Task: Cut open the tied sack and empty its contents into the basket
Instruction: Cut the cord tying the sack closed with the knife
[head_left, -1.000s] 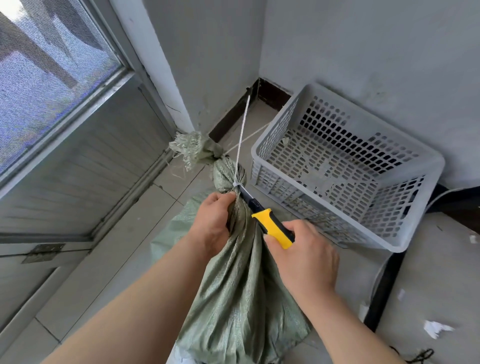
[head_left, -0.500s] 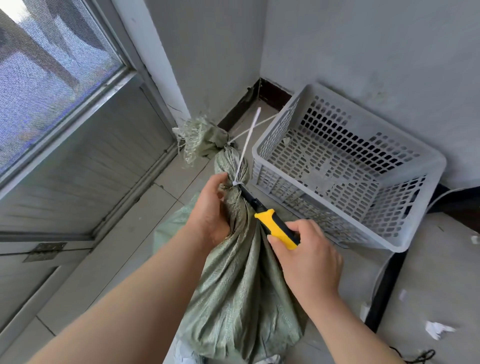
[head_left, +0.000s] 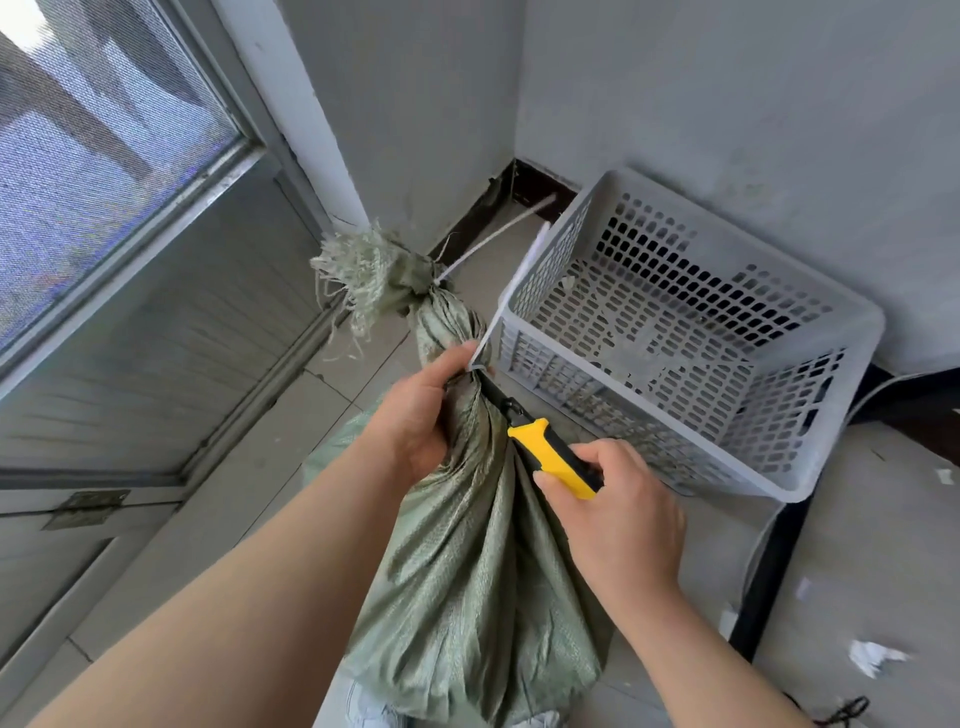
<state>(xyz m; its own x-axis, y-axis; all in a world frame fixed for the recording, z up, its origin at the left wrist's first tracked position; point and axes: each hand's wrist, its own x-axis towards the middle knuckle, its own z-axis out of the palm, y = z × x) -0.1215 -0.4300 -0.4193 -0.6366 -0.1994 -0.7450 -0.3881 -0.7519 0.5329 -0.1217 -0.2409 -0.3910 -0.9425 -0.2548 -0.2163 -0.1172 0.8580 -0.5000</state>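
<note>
A green woven sack (head_left: 467, 561) stands on the floor, its neck bunched and tied with a white string (head_left: 511, 283); the frayed mouth (head_left: 363, 270) sticks out past the tie. My left hand (head_left: 415, 415) grips the neck just below the tie. My right hand (head_left: 613, 509) holds a yellow-and-black knife (head_left: 550, 457) whose blade tip sits at the string against the neck. A grey perforated plastic basket (head_left: 831, 426) sits on the floor just right of the sack; only a few pale scraps show inside it.
A window with a mesh screen (head_left: 104, 145) and a grey panel fill the left. Grey walls meet in a corner behind the sack. A black cable (head_left: 769, 561) runs along the floor by the basket. White paper scraps (head_left: 872, 657) lie at the lower right.
The sack neck has tilted left and farther away, the string's loose ends have swung toward the basket, and my right hand has followed with the knife at the tie.
</note>
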